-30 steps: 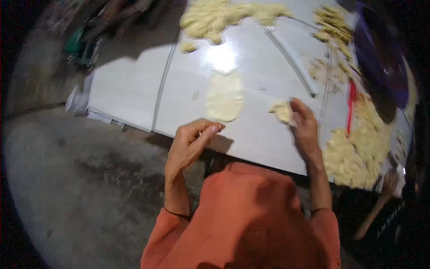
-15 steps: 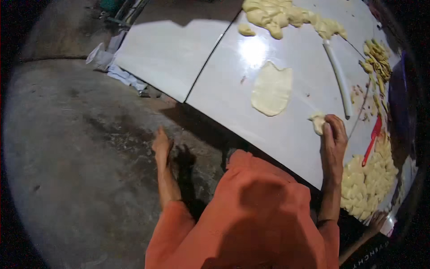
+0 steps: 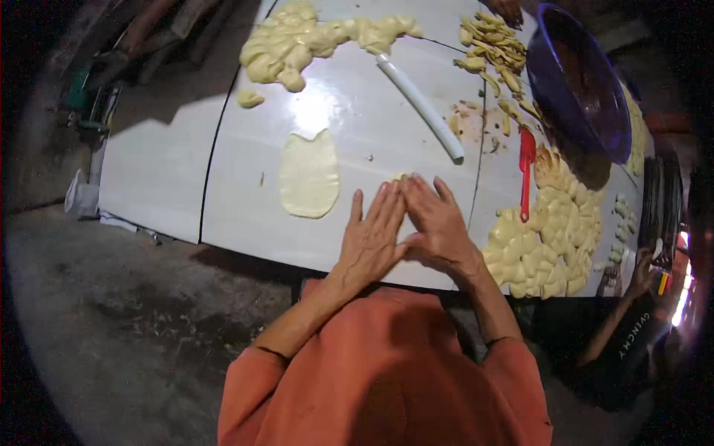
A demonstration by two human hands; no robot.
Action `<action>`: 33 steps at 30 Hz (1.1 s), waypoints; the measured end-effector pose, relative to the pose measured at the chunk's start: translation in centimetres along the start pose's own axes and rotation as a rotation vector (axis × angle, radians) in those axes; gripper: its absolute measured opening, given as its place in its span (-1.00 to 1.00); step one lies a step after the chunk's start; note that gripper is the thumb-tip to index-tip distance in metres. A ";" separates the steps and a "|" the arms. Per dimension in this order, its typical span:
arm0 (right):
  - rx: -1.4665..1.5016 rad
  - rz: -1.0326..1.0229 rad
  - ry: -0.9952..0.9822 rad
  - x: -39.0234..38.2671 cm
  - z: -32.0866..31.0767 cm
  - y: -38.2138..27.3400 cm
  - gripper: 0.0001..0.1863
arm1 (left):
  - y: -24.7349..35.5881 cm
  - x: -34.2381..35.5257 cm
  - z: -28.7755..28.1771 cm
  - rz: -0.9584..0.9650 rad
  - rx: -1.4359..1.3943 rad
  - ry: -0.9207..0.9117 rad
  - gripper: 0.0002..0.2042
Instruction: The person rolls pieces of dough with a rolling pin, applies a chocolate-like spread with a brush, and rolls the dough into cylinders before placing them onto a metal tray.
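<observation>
Side by side on the white table, my left hand point(image 3: 372, 236) and my right hand point(image 3: 437, 227) lie flat, their fingers stretched out and the fingertips close together. A sliver of pale yellow dough point(image 3: 398, 178) shows at the fingertips; the rest of that piece is hidden beneath them. To the left of my hands lies a thin, flattened oval sheet of dough point(image 3: 309, 175) with a notched far edge. Beyond my right hand, a white rod like a rolling pin point(image 3: 422, 109) rests slantwise, touching nothing I hold.
A big dough mass point(image 3: 286, 48) spreads along the far side, a small lump point(image 3: 251, 98) beside it. At right are a red spatula point(image 3: 526, 175), several flattened dough pieces point(image 3: 550, 238), yellowish strips point(image 3: 494, 48) and a purple basin point(image 3: 541, 82). Another person's arm point(image 3: 617, 320) shows at lower right.
My left hand has come from beside the table onto it, next to my right. The right hand, earlier pinching a dough piece, now lies flat. My view has swung right.
</observation>
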State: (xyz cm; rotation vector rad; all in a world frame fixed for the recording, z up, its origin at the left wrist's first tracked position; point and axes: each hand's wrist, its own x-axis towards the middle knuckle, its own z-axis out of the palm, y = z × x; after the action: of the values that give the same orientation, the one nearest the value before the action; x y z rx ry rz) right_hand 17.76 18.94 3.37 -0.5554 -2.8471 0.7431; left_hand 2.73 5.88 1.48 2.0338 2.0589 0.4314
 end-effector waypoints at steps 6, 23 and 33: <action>-0.230 0.032 -0.104 -0.3 0.2 2.0 -0.05 | 1.1 -2.1 0.4 0.008 -0.002 -0.058 -0.04; -0.514 0.494 0.365 8.5 -2.9 12.3 -0.54 | 0.4 1.0 -1.9 -0.038 -0.017 -0.123 -0.13; -0.136 0.147 0.126 0.5 -4.3 3.1 -0.52 | -2.1 0.0 -3.3 -0.054 -0.001 0.318 -0.22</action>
State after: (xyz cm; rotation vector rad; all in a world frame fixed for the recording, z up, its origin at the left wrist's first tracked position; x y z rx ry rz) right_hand 19.26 23.55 5.63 -0.8089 -2.7758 0.5179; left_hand -0.44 5.71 3.82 2.0114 2.2809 0.7906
